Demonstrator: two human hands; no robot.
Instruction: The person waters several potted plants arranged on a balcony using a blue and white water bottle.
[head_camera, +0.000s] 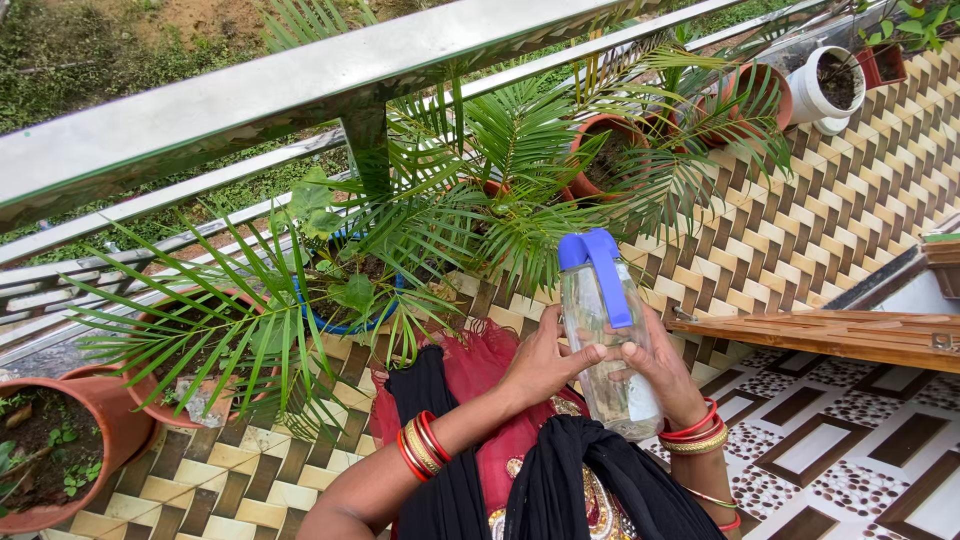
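A: Bottle, clear with blue cap, held upright before potted palms; left hand and right hand wrap it.

B: Step?

A: Likely preparing to water; next, open cap, tilt.

A person seen from above, bare-armed, with both hands in view. The left hand has a stack of bangles at the wrist, red ones alternating with gold. The right hand wears a similar set of red and gold bangles, and a thinner gold and red pair sits further up the forearm (near the lower edge of the view). A black scarf drapes down the front in two long folds over a deep red garment with gold embroidery, its sheer edge frayed
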